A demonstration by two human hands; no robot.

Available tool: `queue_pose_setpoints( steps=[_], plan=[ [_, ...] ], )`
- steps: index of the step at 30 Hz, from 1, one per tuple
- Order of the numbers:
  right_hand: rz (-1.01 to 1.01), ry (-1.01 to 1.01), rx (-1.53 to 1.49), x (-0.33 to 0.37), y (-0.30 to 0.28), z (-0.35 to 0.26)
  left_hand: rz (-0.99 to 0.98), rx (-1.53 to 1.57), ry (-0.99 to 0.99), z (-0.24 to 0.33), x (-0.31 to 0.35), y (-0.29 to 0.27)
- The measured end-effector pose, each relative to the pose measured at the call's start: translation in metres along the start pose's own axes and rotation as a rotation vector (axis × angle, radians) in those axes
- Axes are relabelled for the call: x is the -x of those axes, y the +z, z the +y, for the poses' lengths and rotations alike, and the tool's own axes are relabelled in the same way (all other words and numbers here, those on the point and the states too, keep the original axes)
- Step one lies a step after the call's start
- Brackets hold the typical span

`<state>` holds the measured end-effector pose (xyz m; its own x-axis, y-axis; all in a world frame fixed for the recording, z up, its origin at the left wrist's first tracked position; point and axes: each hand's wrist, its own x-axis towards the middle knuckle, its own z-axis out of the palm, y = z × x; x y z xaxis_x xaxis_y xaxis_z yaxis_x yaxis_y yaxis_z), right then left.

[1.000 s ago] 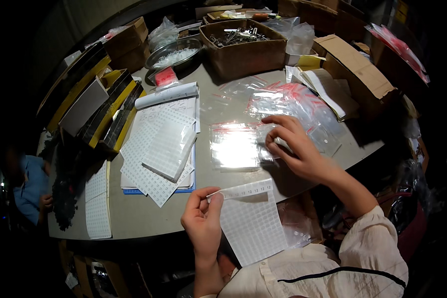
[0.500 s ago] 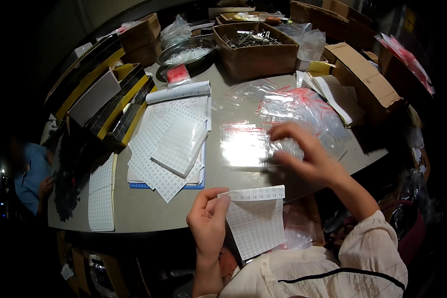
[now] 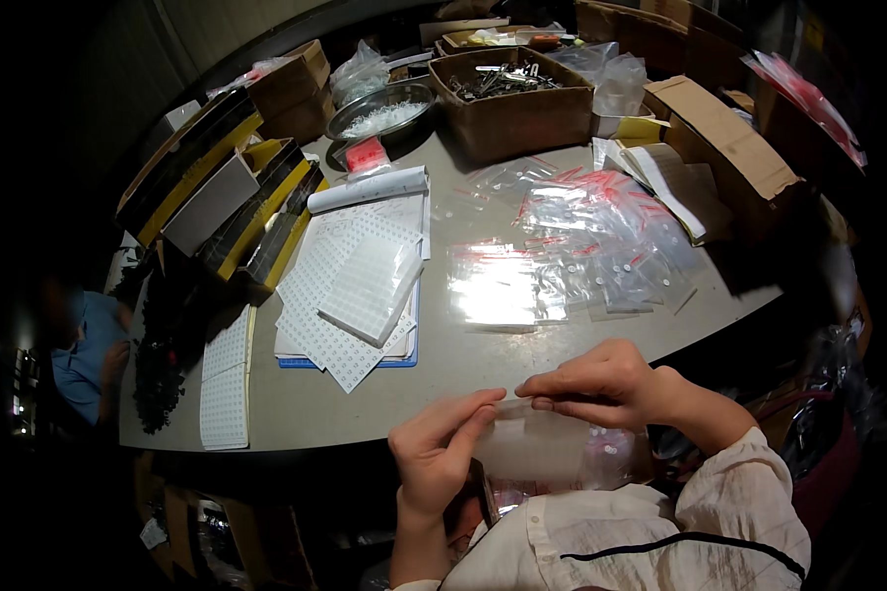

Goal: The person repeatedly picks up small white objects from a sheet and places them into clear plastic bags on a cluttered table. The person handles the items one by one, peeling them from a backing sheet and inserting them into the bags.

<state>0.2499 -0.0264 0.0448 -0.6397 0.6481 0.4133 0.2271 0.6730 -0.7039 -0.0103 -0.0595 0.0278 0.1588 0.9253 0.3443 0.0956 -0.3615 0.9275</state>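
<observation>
In front of my body hangs a white label sheet (image 3: 537, 451), slightly blurred, with its printed strip folded out of sight. My left hand (image 3: 442, 443) pinches it at the upper left corner, thumb against forefinger. Along the top edge, my right hand (image 3: 609, 382) has its fingers and thumb closed on the same sheet. Just beyond the hands lies a pile of clear zip bags (image 3: 508, 286) with red seams, one glaring under the light. More clear bags holding small round white stickers (image 3: 616, 268) spread to its right.
A clipboard (image 3: 419, 335) with label sheets (image 3: 355, 369) lies left of centre. Black-and-yellow boxes (image 3: 286, 236) stand at far left. At the back are a bowl of white bits (image 3: 384, 118) and a cardboard box (image 3: 508, 123) of metal parts. Another person (image 3: 94, 355) sits at left.
My right hand has come back from the clear bags to the label sheet and closed on its top edge. The sheet has tilted, hiding its printed strip. The view has shifted slightly.
</observation>
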Motion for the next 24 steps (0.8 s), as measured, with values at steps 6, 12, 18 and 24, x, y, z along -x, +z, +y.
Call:
queue_pose_setpoints(
  steps=[6, 12, 18, 24],
  plan=[
    [0.057, 0.305, -0.608, 0.007, -0.01, -0.001, -0.045, 0.104, -0.136, 0.005, 0.007, -0.007],
    [0.079, 0.078, -0.275, 0.013, -0.004, 0.005, -0.051, 0.289, -0.235, 0.004, -0.001, -0.001],
    [0.002, 0.128, -0.196, 0.018, -0.011, 0.004, -0.067, 0.314, -0.304, 0.001, -0.006, 0.001],
    [0.076, 0.238, -0.207, -0.001, -0.011, -0.011, 0.01, 0.247, -0.292, 0.011, -0.008, 0.019]
  ],
)
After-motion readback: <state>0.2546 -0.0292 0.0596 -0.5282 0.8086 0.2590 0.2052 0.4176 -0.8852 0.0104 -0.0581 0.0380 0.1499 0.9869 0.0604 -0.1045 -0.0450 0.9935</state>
